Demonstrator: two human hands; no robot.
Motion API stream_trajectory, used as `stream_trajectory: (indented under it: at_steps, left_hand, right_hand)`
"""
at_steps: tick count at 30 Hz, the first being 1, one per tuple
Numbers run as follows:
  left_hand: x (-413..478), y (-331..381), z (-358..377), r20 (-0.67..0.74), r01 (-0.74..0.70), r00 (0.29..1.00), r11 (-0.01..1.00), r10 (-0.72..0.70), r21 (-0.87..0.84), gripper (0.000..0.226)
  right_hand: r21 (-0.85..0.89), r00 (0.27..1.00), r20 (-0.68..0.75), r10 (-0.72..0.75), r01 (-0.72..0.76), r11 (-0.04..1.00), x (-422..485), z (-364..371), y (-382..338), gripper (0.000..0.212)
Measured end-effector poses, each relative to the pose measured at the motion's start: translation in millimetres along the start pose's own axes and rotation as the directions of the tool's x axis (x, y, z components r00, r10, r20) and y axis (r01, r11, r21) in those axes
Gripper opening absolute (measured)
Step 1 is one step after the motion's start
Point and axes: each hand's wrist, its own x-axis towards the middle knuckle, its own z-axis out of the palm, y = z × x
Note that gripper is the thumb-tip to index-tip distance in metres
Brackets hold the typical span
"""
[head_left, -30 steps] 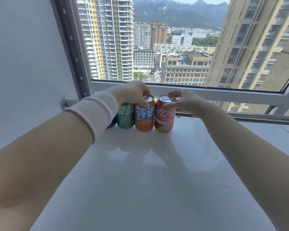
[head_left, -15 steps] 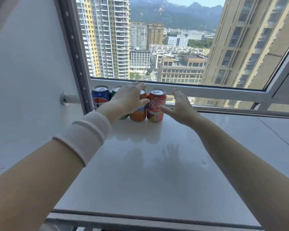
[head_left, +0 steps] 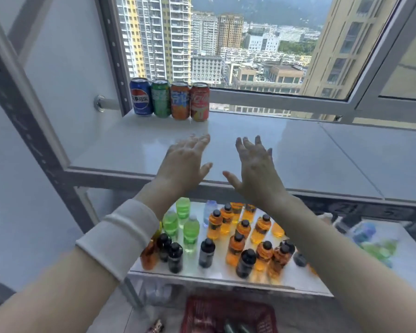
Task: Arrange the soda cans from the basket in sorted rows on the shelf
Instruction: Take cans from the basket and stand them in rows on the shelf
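A blue can, a green can, an orange can and a red can stand upright, side by side, in a row at the back left of the white top shelf. My left hand and my right hand hover over the shelf's front part, fingers spread, holding nothing, well short of the cans. Down at the bottom edge is the red basket, with the tops of a few cans showing inside it.
The lower shelf carries several small bottles in green, orange and black. A grey metal upright frames the rack on the left. A window runs behind the top shelf. A pipe stub sticks out of the left wall.
Both hands let go of the orange and red cans and drew back toward the shelf's front. My head pulled back and tilted down, bringing the lower shelf and the basket into view.
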Motion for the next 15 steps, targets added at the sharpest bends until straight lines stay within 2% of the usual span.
stream_trajectory:
  at_steps: [7, 12, 15]
  left_hand:
    - [-86, 45, 5, 0.015, -0.008, 1.0, 0.998, 0.009, -0.056, 0.064]
    - [-144, 62, 17, 0.039, -0.029, 0.999, 0.993, 0.034, -0.113, 0.063]
    - [-178, 61, 32, 0.085, -0.052, 0.994, 0.993, 0.061, -0.103, 0.063]
  right_hand:
    - [0.005, 1.0, 0.009, -0.008, 0.008, 1.0, -107, -8, 1, 0.071]
    - [0.048, 0.999, 0.004, 0.039, -0.039, 0.998, -174, 0, -11, 0.068]
    - [0.045, 0.995, 0.064, 0.078, -0.081, 0.996, -210, 16, -18, 0.067]
